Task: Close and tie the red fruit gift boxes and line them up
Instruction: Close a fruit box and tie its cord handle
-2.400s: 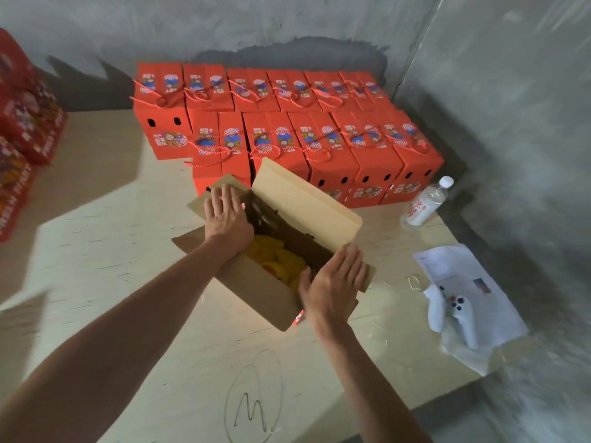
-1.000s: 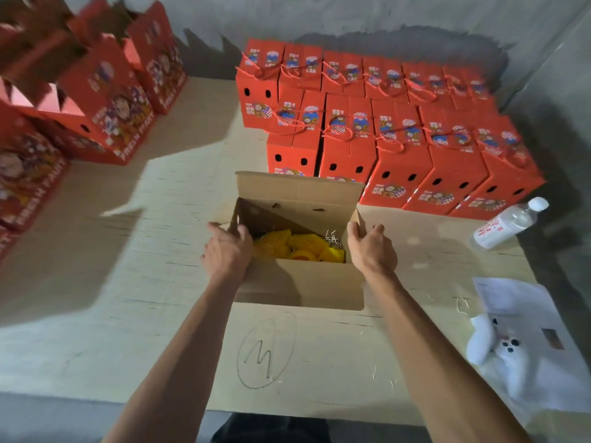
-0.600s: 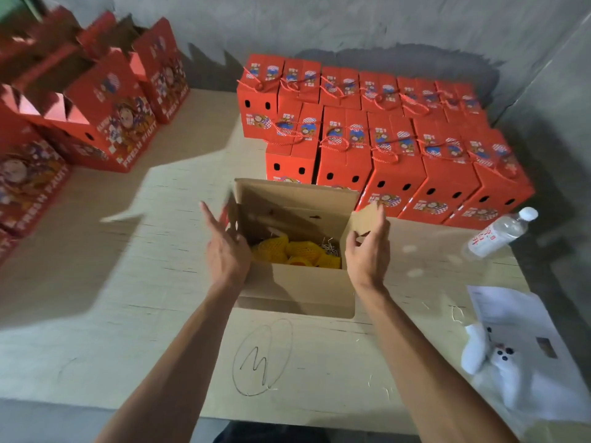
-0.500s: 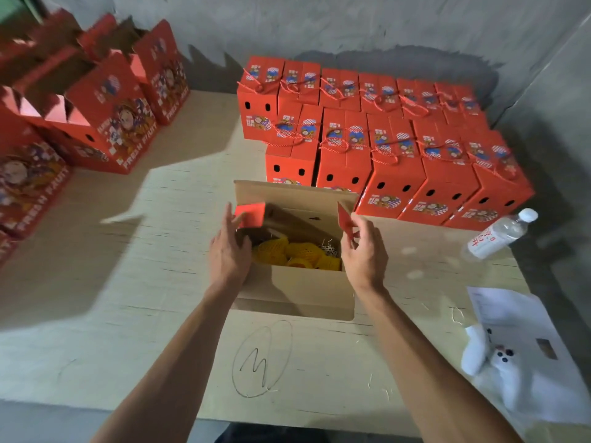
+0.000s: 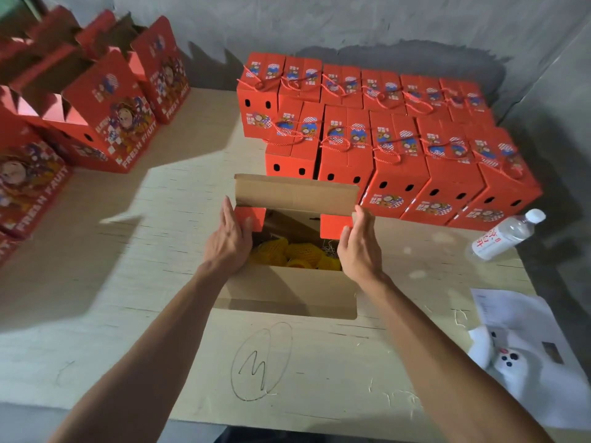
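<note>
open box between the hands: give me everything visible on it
The open box stands upright on the table, in front of the rows of tied red boxes. It looks like cardboard, plain brown on the faces turned to the camera. The far long flap stands up; two red side flaps are folded inward. The left hand and right hand press them with straight fingers. Inside lies yellow net-wrapped fruit.

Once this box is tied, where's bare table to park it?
Bare table lies left of the open box, between the unclosed boxes on the left and the tied rows at the back. The near edge by the pen mark is also free. Right is crowded: bottle, paper, white controller.
</note>
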The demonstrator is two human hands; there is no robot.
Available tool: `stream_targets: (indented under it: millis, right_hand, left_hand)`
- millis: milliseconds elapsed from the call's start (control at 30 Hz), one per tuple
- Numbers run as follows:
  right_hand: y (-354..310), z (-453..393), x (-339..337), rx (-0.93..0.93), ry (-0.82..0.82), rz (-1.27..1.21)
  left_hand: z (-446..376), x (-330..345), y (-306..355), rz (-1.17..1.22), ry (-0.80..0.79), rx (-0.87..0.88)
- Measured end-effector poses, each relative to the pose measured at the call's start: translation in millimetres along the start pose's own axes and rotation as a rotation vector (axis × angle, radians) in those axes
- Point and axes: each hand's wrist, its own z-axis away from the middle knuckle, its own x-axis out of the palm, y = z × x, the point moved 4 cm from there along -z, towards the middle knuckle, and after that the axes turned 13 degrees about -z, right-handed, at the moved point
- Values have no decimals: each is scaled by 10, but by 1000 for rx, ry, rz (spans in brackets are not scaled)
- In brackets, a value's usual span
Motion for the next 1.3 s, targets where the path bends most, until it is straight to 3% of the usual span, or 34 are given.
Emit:
stream_targets:
  millis: [133, 300, 500, 700, 800, 1000, 1300]
  right_hand:
    - [38, 25, 73, 45, -115, -10]
    - [29, 62, -5, 24, 53, -89]
    - [55, 65, -19, 30, -29, -172]
    - [50, -2, 63, 56, -357, -16]
    - [44, -13, 107, -5, -354, 110]
    - [94, -57, 211, 1, -425, 198]
    - [62, -101, 213, -63, -333, 170]
  left_hand:
    - [-64, -26, 28, 66, 43, 75]
    - [25, -81, -34, 335, 155, 130]
    - [18, -80, -50, 385, 164, 117]
    - [-15, -36, 24, 160, 38, 226]
    - [-28, -33, 93, 17, -14, 272]
    - [-42, -68, 127, -20, -23, 254]
    - [-25, -136, 244, -115, 103, 322]
